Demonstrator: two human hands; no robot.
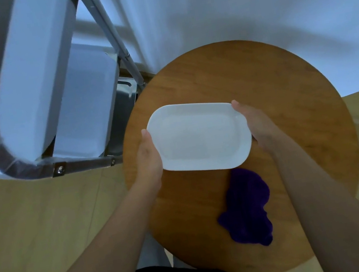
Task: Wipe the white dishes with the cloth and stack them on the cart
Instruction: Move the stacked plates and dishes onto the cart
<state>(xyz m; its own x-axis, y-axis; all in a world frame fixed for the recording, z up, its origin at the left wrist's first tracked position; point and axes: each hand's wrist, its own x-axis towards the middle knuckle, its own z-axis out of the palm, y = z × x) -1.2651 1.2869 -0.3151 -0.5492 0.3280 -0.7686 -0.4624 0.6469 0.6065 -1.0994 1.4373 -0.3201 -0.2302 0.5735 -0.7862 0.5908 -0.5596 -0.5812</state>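
Both arms reach forward, left hand point(147, 158) and right hand point(257, 125) fingers gripping the white dish's point(200, 135) ends.

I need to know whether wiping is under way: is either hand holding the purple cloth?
No, the purple cloth lies alone on the round table while the left hand and right hand grip the white dish.

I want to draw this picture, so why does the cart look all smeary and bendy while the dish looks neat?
In the head view, the cart at the left edge is blurred and curved by the wide lens; the dish, held at its ends by the left hand and right hand, sits mid-picture and sharp; the light is dim and bluish, so the cloth on the table looks nearly black.
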